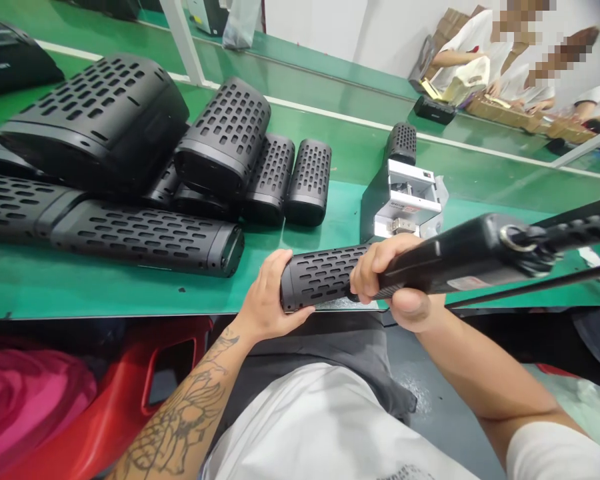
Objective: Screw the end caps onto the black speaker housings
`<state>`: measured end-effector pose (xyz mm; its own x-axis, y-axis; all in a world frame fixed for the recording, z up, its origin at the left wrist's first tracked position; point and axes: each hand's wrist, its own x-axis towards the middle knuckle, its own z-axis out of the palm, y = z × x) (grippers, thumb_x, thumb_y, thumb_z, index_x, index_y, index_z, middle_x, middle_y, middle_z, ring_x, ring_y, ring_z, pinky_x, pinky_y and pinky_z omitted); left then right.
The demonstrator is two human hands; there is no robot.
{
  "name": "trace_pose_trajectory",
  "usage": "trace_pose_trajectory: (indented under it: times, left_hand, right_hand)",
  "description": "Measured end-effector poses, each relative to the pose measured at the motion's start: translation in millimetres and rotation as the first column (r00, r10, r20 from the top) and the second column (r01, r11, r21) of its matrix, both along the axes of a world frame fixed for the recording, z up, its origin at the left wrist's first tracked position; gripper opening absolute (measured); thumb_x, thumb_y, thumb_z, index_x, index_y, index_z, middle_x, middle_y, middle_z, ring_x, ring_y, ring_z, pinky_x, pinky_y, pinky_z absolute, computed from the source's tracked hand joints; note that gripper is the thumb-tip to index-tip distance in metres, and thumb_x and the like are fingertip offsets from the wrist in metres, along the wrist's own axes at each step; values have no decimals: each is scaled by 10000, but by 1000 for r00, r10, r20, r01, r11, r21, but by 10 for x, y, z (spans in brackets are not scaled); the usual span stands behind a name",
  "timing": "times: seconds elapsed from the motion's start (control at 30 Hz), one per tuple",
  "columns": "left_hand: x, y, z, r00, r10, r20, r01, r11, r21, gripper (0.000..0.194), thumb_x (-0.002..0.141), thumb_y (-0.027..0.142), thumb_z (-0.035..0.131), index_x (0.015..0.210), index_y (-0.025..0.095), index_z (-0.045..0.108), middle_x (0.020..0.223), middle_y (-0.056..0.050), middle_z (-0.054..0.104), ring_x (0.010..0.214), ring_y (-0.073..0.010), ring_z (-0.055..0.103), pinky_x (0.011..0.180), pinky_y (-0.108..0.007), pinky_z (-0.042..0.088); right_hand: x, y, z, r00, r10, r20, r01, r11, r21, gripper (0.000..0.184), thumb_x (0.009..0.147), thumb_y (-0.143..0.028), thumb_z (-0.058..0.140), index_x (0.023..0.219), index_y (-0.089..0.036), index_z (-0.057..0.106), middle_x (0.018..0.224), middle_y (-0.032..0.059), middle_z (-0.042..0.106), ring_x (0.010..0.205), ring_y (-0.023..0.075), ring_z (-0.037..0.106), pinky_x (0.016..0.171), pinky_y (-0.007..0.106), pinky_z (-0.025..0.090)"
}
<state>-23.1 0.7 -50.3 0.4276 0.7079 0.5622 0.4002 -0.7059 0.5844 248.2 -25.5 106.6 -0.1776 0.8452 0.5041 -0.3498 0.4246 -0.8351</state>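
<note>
A black perforated housing (320, 275) lies on its side at the table's front edge. My left hand (270, 293) grips its left end, thumb below and fingers over the top. My right hand (395, 273) is wrapped round a black electric screwdriver (460, 253), whose ring and coiled cord are at the upper right. The tool slants down to the left, with its front end at the right part of the housing. My fingers hide the bit, so I cannot tell what it touches. Just behind stands a white and black screw feeder (410, 193).
More perforated housings (225, 140) are stacked and laid out on the left of the green table (260, 293). One housing (403, 143) stands behind the feeder. A red stool (130, 393) is below left. Co-workers (475, 53) sit across the bench at the upper right.
</note>
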Motion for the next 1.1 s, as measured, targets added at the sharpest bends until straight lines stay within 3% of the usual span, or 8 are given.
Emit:
trace_pose_trajectory:
  times: [0.17,0.3,0.4,0.53,0.7,0.97,1.03,1.1]
  left_hand:
    - [34,0,-6,1000,-1,26,-1,999,44,1202,1032,561,964,1991,285,295,1805,-262,606,1687,-522,661,1357,-720,635]
    - [44,11,-8,1000,-8,2,8,998,56,1247,1038,581,975,2012,293,252,1823,-269,595,1691,-522,664,1328,-697,668]
    - [26,18,-12,1000,-9,-24,10,999,31,1302,1027,594,991,2025,297,209,1834,-274,589,1684,-522,674,1309,-691,682]
    - [4,17,-8,999,-16,-36,17,1000,9,1326,1025,592,996,2032,309,181,1838,-266,590,1694,-517,670,1309,-682,685]
    - [-5,28,5,999,-23,-45,23,1000,5,1313,1026,576,991,2028,317,185,1839,-262,584,1695,-519,665,1329,-703,667]
    - [3,50,-27,999,-48,-13,48,999,-17,1258,1024,562,974,2009,312,232,1868,-261,544,1730,-522,625,1373,-720,628]
    - [13,50,-31,998,-55,-5,55,998,-23,1263,1017,558,973,2007,303,231,1872,-265,537,1748,-525,605,1394,-733,608]
    - [21,52,-28,997,-71,1,71,997,-23,1272,1006,538,976,2004,290,228,1875,-269,531,1765,-528,586,1413,-746,588]
  right_hand:
    - [428,183,271,950,-306,-61,311,943,114,456,992,-728,989,1165,-313,907,663,-52,739,412,173,607,472,353,586]
    - [908,616,249,694,-706,-137,719,672,179,387,971,-616,1047,1054,-288,859,646,-75,704,450,154,633,476,303,551]
    - [1121,851,64,600,-797,-68,793,581,185,518,952,-730,1022,959,-266,791,605,-83,670,410,149,589,440,303,519]
    - [1196,886,-110,582,-813,-9,805,575,146,570,918,-767,1012,920,-260,753,603,-81,662,418,155,598,443,316,543]
    - [1192,829,-121,557,-830,-17,820,547,171,551,950,-783,964,929,-280,741,604,-91,641,411,150,580,444,318,545]
    - [1016,606,138,560,-828,-40,820,547,168,476,969,-739,954,986,-294,787,603,-81,670,418,178,609,440,344,539]
    - [812,414,323,619,-777,-117,783,600,163,485,950,-747,988,1001,-299,808,603,-76,670,412,185,601,419,350,537]
    - [538,168,519,740,-651,-167,672,724,157,535,906,-790,1032,1025,-306,840,601,-74,679,401,195,598,418,366,568]
